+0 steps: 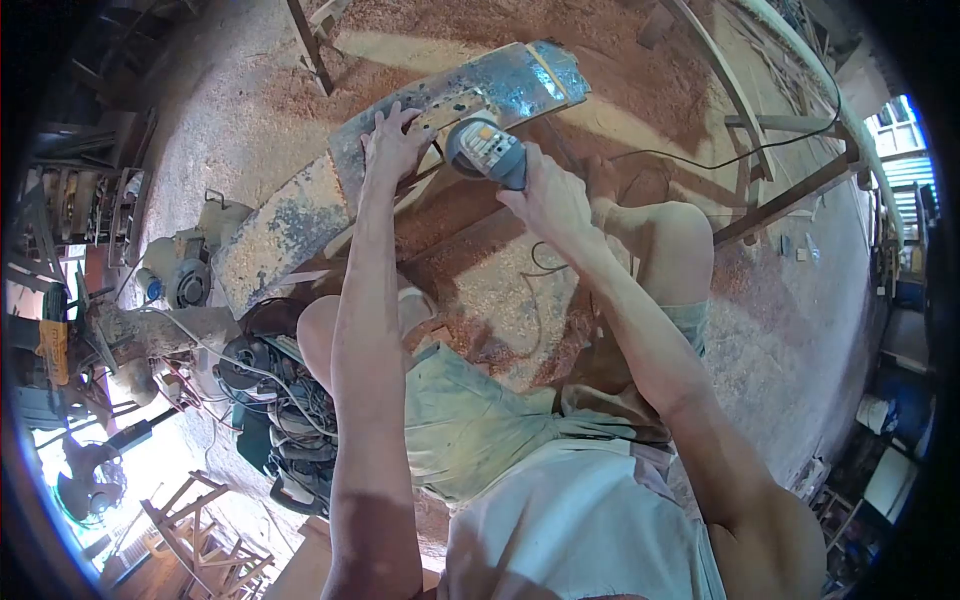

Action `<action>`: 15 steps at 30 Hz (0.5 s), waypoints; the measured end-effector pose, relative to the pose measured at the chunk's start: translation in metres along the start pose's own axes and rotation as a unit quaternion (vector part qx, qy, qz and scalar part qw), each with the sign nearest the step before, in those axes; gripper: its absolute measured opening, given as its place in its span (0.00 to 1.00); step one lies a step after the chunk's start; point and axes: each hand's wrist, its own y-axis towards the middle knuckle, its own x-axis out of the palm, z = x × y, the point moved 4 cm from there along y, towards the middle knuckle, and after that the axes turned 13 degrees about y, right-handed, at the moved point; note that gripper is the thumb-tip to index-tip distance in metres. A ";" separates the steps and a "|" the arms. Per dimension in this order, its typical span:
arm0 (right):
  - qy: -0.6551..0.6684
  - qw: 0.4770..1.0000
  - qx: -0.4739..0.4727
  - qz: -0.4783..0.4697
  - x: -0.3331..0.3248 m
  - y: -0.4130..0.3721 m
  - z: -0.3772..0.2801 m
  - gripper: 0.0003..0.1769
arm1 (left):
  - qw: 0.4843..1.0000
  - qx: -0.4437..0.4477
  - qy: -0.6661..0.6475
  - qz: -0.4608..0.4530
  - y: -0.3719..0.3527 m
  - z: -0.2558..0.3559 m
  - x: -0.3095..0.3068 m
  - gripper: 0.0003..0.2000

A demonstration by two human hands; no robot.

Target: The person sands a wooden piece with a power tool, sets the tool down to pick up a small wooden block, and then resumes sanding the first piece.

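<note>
My right hand [553, 195] is wrapped round the handle of a grey handheld power tool [492, 153] with a label on its top. The tool's rounded head lies against the near edge of a long, worn, dark-coated panel [525, 78]. My left hand [393, 150] rests on the same panel to the left of the tool, fingers spread over the surface. A tan, bare-looking patch [455, 108] with dark specks shows between my left fingers and the tool head. The tool's working face is hidden underneath.
A mottled board [285, 235] runs down to the lower left, beside a motor [188, 280]. Cables and a dark machine [290, 400] lie left of my legs. Wooden frame bars [790, 200] and a thin black cord [700, 163] are at right. Reddish dust covers the floor.
</note>
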 end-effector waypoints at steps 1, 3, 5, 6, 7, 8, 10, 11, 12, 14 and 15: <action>0.000 1.000 0.009 0.005 -0.005 0.002 0.003 0.37 | 1.000 0.002 0.000 0.002 0.001 -0.001 0.000 0.33; -0.011 0.999 0.034 0.027 -0.015 0.003 0.011 0.36 | 1.000 0.011 -0.004 0.000 0.003 -0.003 0.001 0.33; 0.004 0.995 0.075 0.059 -0.027 0.005 0.017 0.35 | 1.000 0.018 -0.011 -0.006 0.006 -0.008 0.005 0.34; 0.023 0.991 0.103 0.077 -0.041 0.006 0.013 0.34 | 1.000 0.024 -0.015 0.004 0.004 -0.009 0.004 0.34; 0.043 0.986 0.131 0.095 -0.052 0.008 0.013 0.33 | 0.999 0.030 -0.020 0.015 0.002 -0.010 0.002 0.35; 0.092 0.979 0.134 0.119 -0.059 0.009 0.019 0.32 | 0.999 0.035 -0.024 0.027 -0.001 -0.009 0.001 0.36; 0.190 0.957 0.139 0.168 -0.076 0.010 0.036 0.30 | 0.997 0.001 -0.064 0.050 -0.020 0.018 -0.026 0.38; 0.292 0.934 0.110 0.176 -0.091 0.005 0.026 0.27 | 0.995 -0.015 -0.081 0.062 -0.032 0.032 -0.036 0.39; 0.302 0.927 0.112 0.191 -0.101 0.004 0.028 0.27 | 0.991 0.052 -0.024 0.117 -0.046 0.048 -0.037 0.41; 0.324 0.914 0.111 0.219 -0.116 0.003 0.036 0.26 | 0.953 0.184 0.089 0.224 -0.071 0.076 -0.035 0.44; 0.355 0.902 0.118 0.213 -0.120 0.004 0.039 0.24 | 0.954 0.194 0.090 0.210 -0.074 0.081 -0.030 0.47</action>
